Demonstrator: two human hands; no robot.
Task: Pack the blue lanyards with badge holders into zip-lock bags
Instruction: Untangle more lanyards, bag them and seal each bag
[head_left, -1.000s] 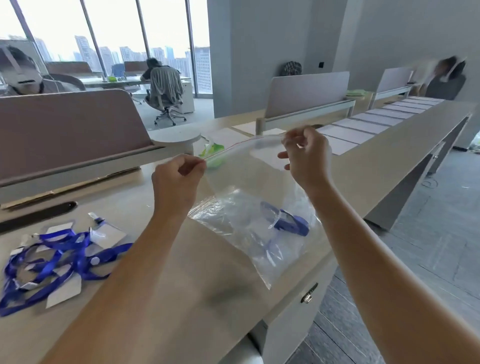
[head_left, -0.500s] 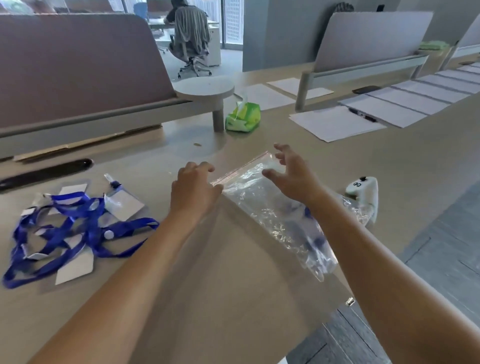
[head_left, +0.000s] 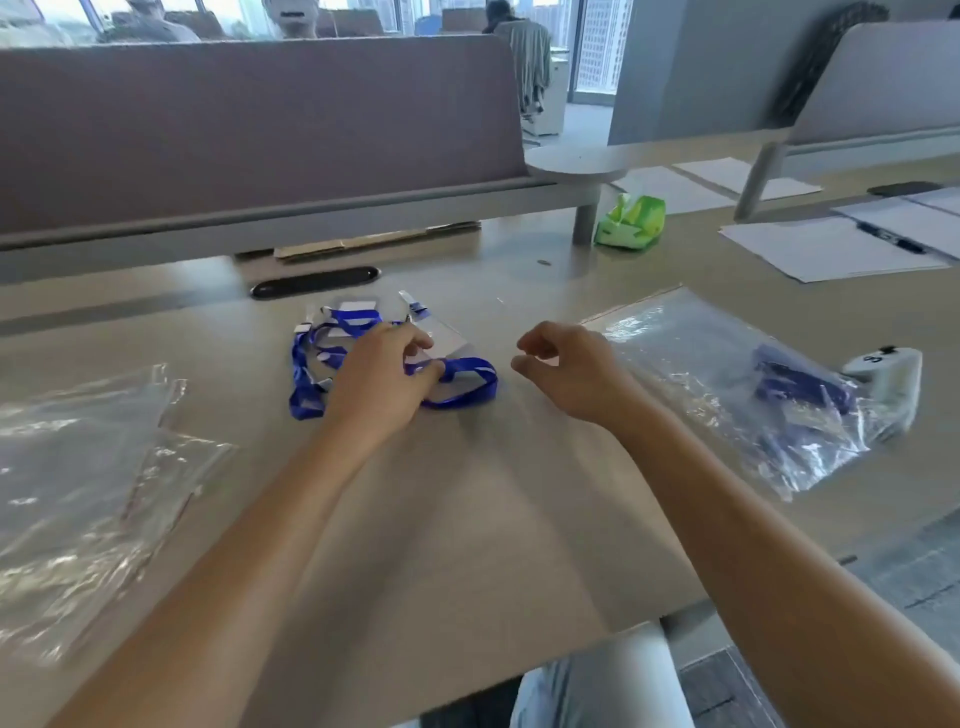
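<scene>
Step looks like next pickup: left hand (head_left: 382, 371) rests on the tangled pile of blue woven lanyards with clear plastic badge holders (head_left: 363, 353) at 12 o'clock, fingers curled onto a strap, grip unconfirmed. Right hand (head_left: 563, 366) hovers beside it, loosely curled, empty. One filled crinkly clear zip-lock bag (head_left: 727, 374) lies at 2 o'clock, empty clear bags (head_left: 88, 467) at 9; next move likely needs one lanyard teased free of the tangle.

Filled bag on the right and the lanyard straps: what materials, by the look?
Filled zip-lock bag: thin clear plastic film, glossy; it crinkles, glints, and shows the blue contents. Lanyard straps: flat blue ribbon, probably woven fabric, matte and limp; the weave is too blurred to confirm.
</scene>
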